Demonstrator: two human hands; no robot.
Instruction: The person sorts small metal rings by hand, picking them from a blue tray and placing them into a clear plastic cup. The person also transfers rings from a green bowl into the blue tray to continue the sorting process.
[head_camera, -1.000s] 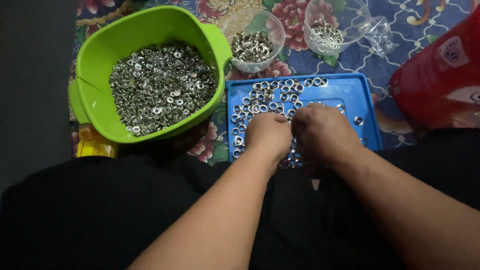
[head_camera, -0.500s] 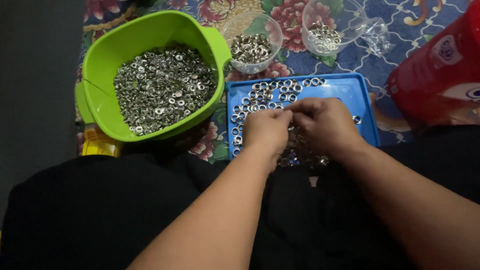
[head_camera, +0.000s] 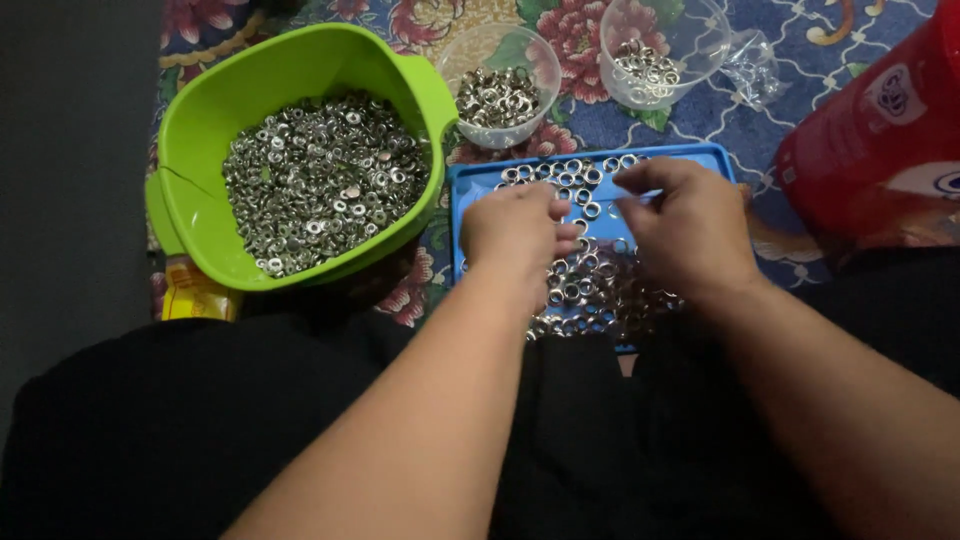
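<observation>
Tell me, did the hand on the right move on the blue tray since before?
Yes. The right hand has slid up the blue tray toward its far rim, nearer the two clear cups, judged against the tray's corners. It sat nearer the person's lap earlier.

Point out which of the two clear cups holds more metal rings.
The left clear cup, beside the green tub's handle; the right clear cup holds fewer.

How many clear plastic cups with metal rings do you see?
2. One clear cup stands just beyond the blue tray, beside the green tub; the other cup stands farther right, near the top edge. Others may lie outside the frame.
</observation>
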